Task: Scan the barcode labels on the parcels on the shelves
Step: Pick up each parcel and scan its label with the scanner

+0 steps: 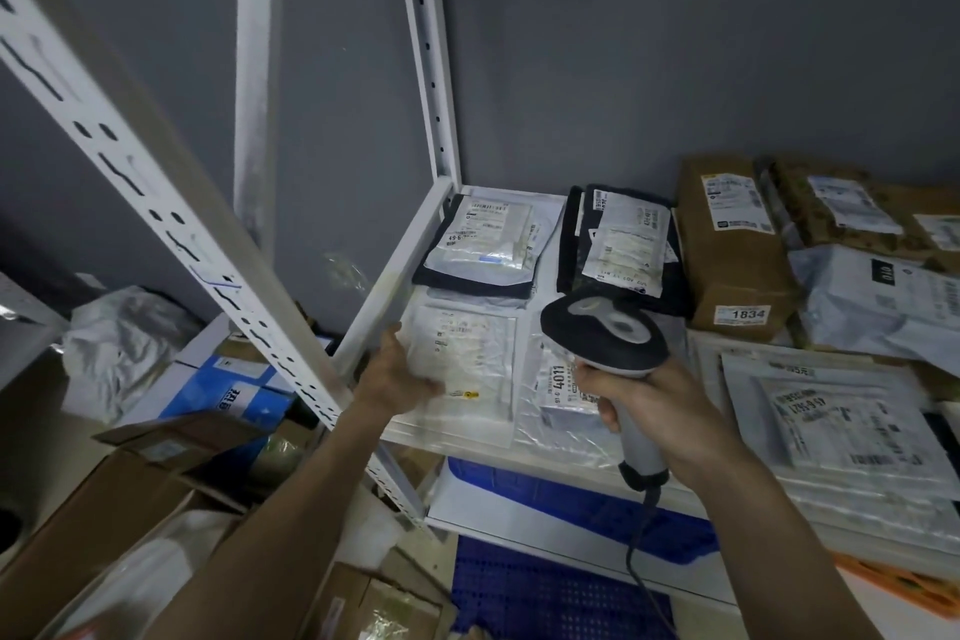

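My right hand (644, 405) grips a corded black and grey barcode scanner (605, 330), its head hanging over a clear bag parcel marked 4011 (558, 382) on the white shelf (410, 260). My left hand (400, 369) rests flat on the left edge of a clear plastic parcel (467, 359) with a faint label. Behind these lie two dark parcels with white labels (485, 237) (628, 239).
A brown box marked 1834 (727, 250), grey mailers (883, 301) and a stack of clear bags (852, 426) fill the shelf's right side. A slotted white upright (171, 224) crosses the left. Cardboard boxes (130, 509) and blue crates (561, 587) sit below.
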